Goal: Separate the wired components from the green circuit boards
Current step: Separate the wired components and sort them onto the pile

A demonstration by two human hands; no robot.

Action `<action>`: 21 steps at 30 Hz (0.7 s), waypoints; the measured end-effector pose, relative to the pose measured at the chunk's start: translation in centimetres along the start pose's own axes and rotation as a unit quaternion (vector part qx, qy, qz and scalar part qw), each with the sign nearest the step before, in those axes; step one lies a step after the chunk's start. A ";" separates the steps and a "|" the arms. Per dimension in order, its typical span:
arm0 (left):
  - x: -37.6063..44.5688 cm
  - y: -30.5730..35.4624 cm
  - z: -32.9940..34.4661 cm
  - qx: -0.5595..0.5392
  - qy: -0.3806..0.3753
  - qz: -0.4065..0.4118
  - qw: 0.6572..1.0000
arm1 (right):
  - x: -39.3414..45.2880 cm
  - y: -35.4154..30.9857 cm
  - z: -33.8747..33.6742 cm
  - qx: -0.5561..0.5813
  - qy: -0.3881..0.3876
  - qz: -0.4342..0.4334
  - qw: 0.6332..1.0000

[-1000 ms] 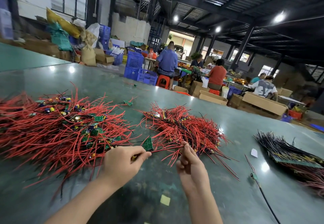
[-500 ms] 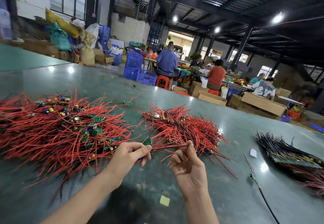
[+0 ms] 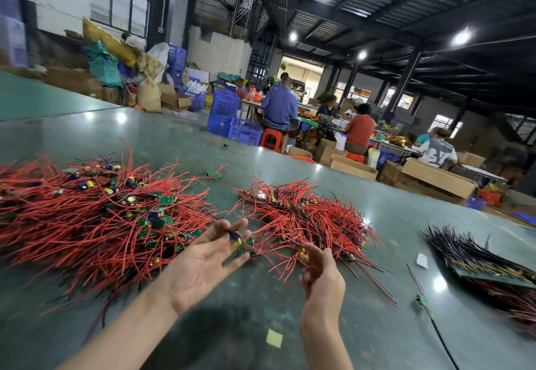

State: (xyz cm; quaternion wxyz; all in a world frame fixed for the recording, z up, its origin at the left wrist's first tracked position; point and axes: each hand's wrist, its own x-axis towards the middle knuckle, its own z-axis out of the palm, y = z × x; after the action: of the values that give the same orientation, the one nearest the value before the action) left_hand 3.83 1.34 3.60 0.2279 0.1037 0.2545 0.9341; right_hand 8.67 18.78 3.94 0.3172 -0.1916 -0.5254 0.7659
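Observation:
My left hand (image 3: 200, 265) lies palm up with its fingers stretched out. A small green circuit board (image 3: 246, 247) with a blue and yellow capacitor (image 3: 235, 237) rests on its fingertips. My right hand (image 3: 322, 277) hovers just to the right, fingers loosely curled and blurred, with nothing clearly in them. A big heap of red wires with green boards attached (image 3: 101, 219) covers the table's left side. A smaller pile of red wired components (image 3: 304, 219) lies just beyond my hands.
At the right lies a stack of black-wired boards (image 3: 478, 256), with a lone board on a black wire (image 3: 422, 300) in front of it. A yellow paper scrap (image 3: 274, 337) and a white one (image 3: 422, 261) sit on the green table (image 3: 362, 326). People work at tables beyond.
My left hand turned palm up and opened, and the board it had pinched now lies on its fingers. My right hand let go of the red wire and drew slightly right.

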 end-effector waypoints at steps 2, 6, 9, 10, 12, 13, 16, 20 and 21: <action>0.5 -0.5 -0.2 0.005 0.028 0.034 0.999 | -0.8 0.1 0.1 -0.074 -0.005 -0.132 0.988; 0.6 -1.2 -0.5 -0.024 0.058 0.059 0.996 | -2.0 0.5 0.2 -0.271 0.058 -0.416 0.866; 0.5 -1.4 -0.6 -0.029 0.081 0.063 0.994 | -2.2 0.5 0.3 -0.267 0.067 -0.450 0.849; 0.6 -1.4 -0.7 -0.033 0.089 0.065 0.993 | -2.3 0.6 0.1 -0.274 0.050 -0.469 0.838; 0.5 -1.5 -0.7 -0.031 0.098 0.067 0.992 | -2.4 1.0 -0.2 -0.298 -0.015 -0.490 0.819; 0.4 -1.6 -0.5 -0.022 0.100 0.068 0.992 | -2.4 1.3 -0.1 -0.302 -0.060 -0.475 0.824; 0.2 -2.6 -0.2 0.023 0.087 0.075 0.993 | -2.6 2.1 1.2 -0.279 -0.151 -0.332 0.888; -0.5 -3.9 0.0 0.086 0.064 0.051 0.993 | -2.8 2.2 1.8 -0.168 -0.144 -0.148 0.964; -0.8 -4.1 0.1 0.116 0.060 0.050 0.990 | -2.7 1.8 1.7 -0.140 -0.137 -0.122 0.973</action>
State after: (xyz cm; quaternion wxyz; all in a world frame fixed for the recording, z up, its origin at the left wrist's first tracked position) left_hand 6.05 4.15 1.50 0.1516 0.0858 0.3688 0.9130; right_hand 9.03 15.36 2.75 0.3033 -0.0617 -0.6850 0.6595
